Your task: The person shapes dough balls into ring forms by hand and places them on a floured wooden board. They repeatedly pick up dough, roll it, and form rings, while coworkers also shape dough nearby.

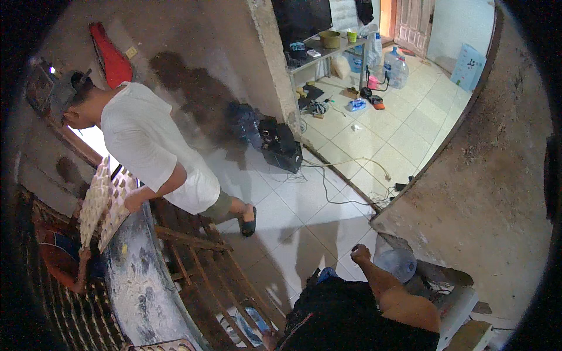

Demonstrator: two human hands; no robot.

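Note:
My right arm reaches out from the lower edge, and my right hand (360, 253) hangs above the tiled floor with its fingers curled in. Nothing shows in it, and it is nearest to a clear plastic water jug (396, 265) by the wall. Only a bit of my left hand (270, 339) appears at the lower edge, beside a slatted wooden rack (202, 272); its fingers are hidden. My dark clothing fills the lower middle.
At left, a person in a white shirt (149, 140) holds trays (117, 202) of pale pieces; another person's arm (83, 269) touches them. A pale-dusted long table (146, 281) stands there. A black box (282, 149) and cables (331, 196) lie near the doorway. A rough wall (480, 193) bounds the right.

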